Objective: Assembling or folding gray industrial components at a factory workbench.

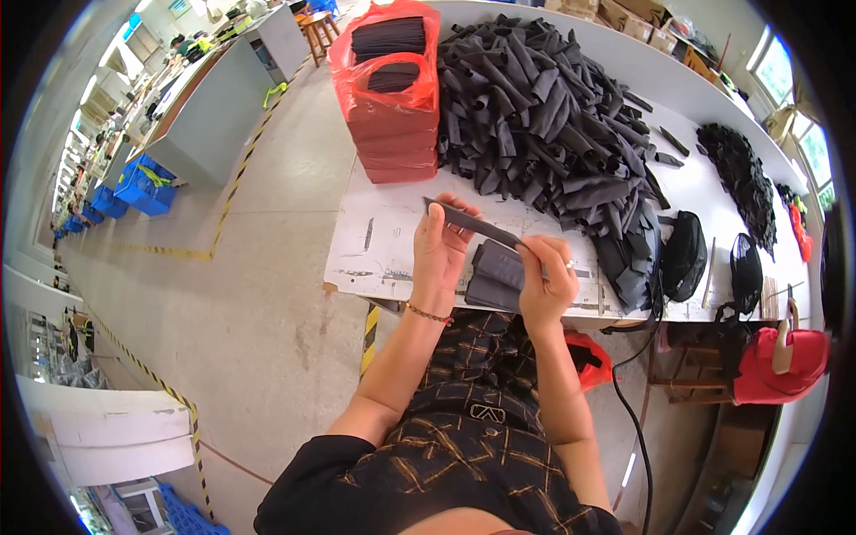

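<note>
A narrow dark grey fabric strip is stretched between my two hands above the table's front edge. My left hand pinches its left end, thumb on top. The other end is gripped between the thumb and fingers of my right hand, which wears a ring. Below the strip lies a small stack of flat dark fabric pieces on the white table. Beyond my hands rises a big heap of loose dark grey fabric strips.
A red plastic bag filled with stacked dark pieces stands at the table's back left. Black mesh items and a darker pile are to the right. A black cable hangs off the front edge. A red bag sits at far right.
</note>
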Demonstrator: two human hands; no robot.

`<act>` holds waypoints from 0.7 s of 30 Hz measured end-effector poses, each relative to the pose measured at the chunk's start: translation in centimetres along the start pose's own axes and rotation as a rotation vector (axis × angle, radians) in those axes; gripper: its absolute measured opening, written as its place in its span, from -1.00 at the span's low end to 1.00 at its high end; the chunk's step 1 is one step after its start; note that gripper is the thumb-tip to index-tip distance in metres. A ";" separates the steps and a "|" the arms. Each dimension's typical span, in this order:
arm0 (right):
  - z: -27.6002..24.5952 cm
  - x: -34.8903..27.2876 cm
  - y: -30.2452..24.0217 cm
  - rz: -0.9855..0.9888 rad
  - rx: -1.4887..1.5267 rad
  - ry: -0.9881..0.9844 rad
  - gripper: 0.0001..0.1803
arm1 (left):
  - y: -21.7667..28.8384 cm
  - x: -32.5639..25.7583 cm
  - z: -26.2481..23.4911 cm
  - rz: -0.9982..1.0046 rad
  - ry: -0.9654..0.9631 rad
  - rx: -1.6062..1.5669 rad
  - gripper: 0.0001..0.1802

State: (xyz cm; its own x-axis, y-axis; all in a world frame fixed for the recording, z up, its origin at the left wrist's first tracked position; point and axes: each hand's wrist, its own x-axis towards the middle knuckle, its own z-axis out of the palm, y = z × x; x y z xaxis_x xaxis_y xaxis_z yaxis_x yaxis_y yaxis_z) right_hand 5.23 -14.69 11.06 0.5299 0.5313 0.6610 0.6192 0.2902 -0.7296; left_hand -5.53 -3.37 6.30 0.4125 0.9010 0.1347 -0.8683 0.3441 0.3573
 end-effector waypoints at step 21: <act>-4.2 -2.2 2.2 0.600 0.441 -0.160 -0.70 | -0.6 -2.2 2.0 -0.306 0.160 0.535 -0.77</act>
State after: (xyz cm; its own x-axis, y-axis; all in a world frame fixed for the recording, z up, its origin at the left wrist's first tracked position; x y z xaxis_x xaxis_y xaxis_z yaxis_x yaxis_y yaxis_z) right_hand 7.87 -18.53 8.78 0.5913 0.7975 0.1197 -0.0554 0.1883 -0.9805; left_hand -5.36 -6.04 7.62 0.5381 0.8253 -0.1714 -0.4431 0.4499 0.7754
